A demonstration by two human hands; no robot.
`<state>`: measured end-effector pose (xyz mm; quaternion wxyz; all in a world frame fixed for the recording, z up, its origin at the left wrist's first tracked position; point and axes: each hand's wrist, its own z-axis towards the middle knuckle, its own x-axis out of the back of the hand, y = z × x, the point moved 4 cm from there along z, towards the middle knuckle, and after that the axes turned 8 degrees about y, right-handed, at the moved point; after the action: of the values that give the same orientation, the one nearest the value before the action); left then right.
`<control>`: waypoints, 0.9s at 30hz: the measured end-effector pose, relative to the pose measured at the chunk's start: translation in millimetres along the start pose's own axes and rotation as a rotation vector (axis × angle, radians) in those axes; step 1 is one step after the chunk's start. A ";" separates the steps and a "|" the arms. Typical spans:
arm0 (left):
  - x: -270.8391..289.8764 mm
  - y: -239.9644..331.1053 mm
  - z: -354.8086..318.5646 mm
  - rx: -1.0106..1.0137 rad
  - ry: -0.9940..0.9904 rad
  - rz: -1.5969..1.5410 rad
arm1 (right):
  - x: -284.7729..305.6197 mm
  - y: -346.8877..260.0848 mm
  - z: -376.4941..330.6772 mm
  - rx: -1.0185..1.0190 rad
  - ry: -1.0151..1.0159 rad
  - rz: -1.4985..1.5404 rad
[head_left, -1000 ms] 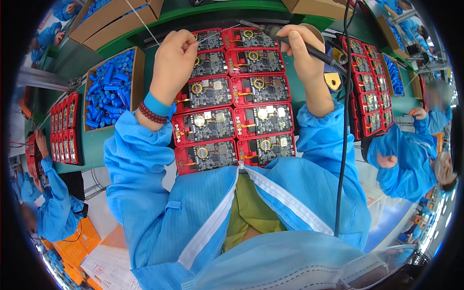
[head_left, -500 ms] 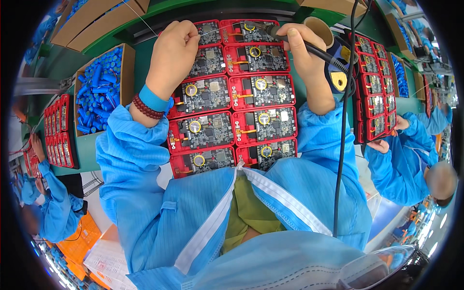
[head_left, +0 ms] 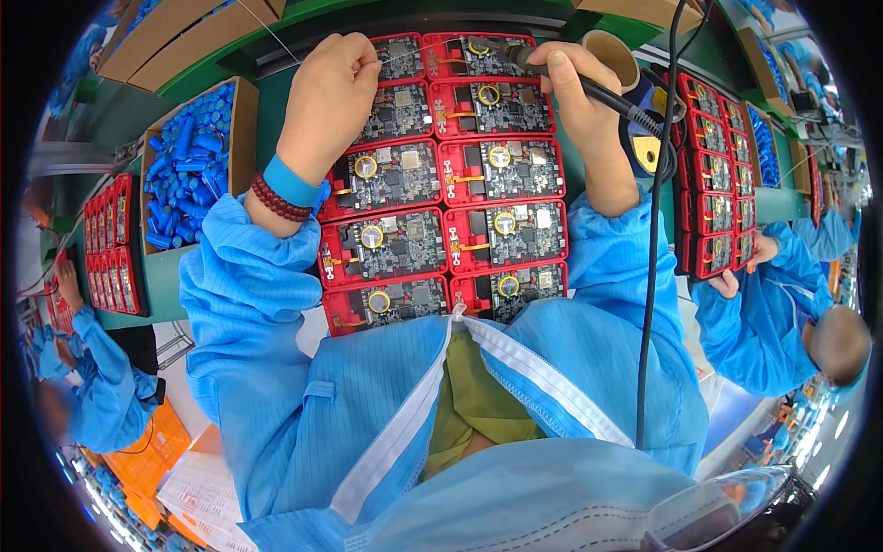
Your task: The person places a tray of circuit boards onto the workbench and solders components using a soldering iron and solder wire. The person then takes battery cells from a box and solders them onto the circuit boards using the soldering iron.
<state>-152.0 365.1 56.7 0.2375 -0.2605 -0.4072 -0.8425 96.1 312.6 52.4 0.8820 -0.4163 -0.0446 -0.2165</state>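
Observation:
Two columns of red plastic cases (head_left: 444,66) lie before me, each with a circuit board (head_left: 515,169) and a round yellow-ringed part (head_left: 499,156). My right hand (head_left: 584,92) is closed around a soldering iron (head_left: 607,97), its front end over the board in the far right case. Pinched in the fingers of my left hand (head_left: 333,97) is a thin solder wire (head_left: 418,50), stretching rightward toward the same board. That hand hovers over the far end of the left column and covers part of it. The exact contact of iron tip and wire is too small to tell.
A cardboard box of blue cylindrical cells (head_left: 190,175) stands to the left. Beyond my right hand are a round tan container (head_left: 610,57) and a holder with a yellow pad (head_left: 646,152). A black cable (head_left: 650,276) hangs down on the right. Co-workers handle similar red cases on both sides.
The front end of the iron has shifted slightly right over the far right board. Both hands keep their grip. On the right, the co-worker's hands have moved a little.

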 end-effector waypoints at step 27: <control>-9.4 0.4 3.4 -0.098 0.017 0.011 | 0.1 -3.4 -0.5 0.001 -0.017 -0.007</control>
<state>-143.9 369.4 52.7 0.2326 -0.2668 -0.3622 -0.8623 94.7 310.2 54.5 0.8809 -0.4177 -0.0536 -0.2161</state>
